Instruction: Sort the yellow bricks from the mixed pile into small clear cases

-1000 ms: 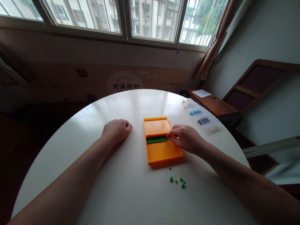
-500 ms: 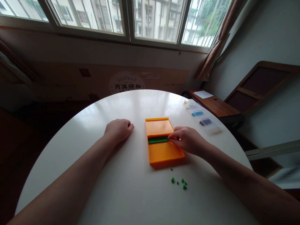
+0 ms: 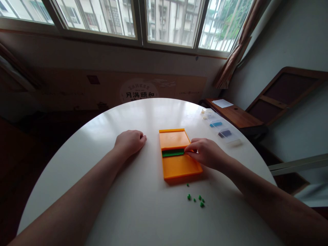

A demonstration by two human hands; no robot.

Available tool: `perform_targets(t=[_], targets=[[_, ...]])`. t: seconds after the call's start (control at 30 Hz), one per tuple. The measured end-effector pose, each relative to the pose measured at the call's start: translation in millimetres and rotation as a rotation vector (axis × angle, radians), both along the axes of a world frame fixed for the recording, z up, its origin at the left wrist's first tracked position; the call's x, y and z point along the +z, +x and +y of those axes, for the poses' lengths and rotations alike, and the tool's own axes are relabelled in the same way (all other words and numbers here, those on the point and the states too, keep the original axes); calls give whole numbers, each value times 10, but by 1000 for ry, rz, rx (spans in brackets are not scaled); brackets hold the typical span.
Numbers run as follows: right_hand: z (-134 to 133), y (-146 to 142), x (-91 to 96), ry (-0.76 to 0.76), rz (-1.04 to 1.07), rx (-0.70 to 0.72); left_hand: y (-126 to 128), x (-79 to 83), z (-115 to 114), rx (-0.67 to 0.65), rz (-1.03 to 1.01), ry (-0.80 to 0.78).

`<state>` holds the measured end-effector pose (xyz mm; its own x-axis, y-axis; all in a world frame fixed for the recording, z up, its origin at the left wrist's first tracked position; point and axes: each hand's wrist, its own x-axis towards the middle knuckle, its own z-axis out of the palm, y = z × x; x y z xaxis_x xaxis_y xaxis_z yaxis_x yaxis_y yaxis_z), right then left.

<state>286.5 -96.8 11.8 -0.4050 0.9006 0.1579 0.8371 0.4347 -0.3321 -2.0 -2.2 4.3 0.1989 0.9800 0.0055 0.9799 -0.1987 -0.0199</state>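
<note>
An orange plastic tray (image 3: 179, 167) lies on the white table, with a low ridge across its middle. Along that ridge runs a row of small green pieces (image 3: 173, 152). At the row's right end, my right hand (image 3: 205, 152) has thumb and forefinger pinched together; whatever sits between the fingertips is hidden. Resting on the table left of the tray, my left hand (image 3: 130, 140) is curled into a loose fist, touching neither the tray nor the pieces. Several loose green bits (image 3: 200, 197) lie on the table in front of the tray.
The round white table (image 3: 64, 177) has a curved edge. At its right side lie clear plastic bags (image 3: 230, 137) holding a dark packet (image 3: 224, 133) and a blue packet (image 3: 216, 124). Beyond the edge stands a wooden desk (image 3: 246, 118) with a white paper (image 3: 222, 103).
Almost nothing differs. Both hands hold their places, and the slight shift of the whole scene looks like camera movement.
</note>
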Motion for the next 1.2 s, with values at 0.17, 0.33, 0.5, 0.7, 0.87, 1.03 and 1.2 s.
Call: perform_targets(t=[0.17,0.33,0.5,0.7,0.87,1.03,1.2], targets=[[-3,-3,4,14,20,-9,8,1,0,1,-2,0],[2,21,22,66,48,-39,10,-2,-6,2,1,3],[-94,32,152,35,79,135,9,-3,-2,0,8,13],[-372,-68,358,-143,-43,499,16,4,-8,3,7,5],[-452,-147,320,-236,-115,604,15,-5,-4,2,5,8],[-449,-178,278,-245,-136,616,9,2,-7,4,-4,-1],[-508,-244,308,-207,-155,616,1,10,-13,-1,-9,-5]])
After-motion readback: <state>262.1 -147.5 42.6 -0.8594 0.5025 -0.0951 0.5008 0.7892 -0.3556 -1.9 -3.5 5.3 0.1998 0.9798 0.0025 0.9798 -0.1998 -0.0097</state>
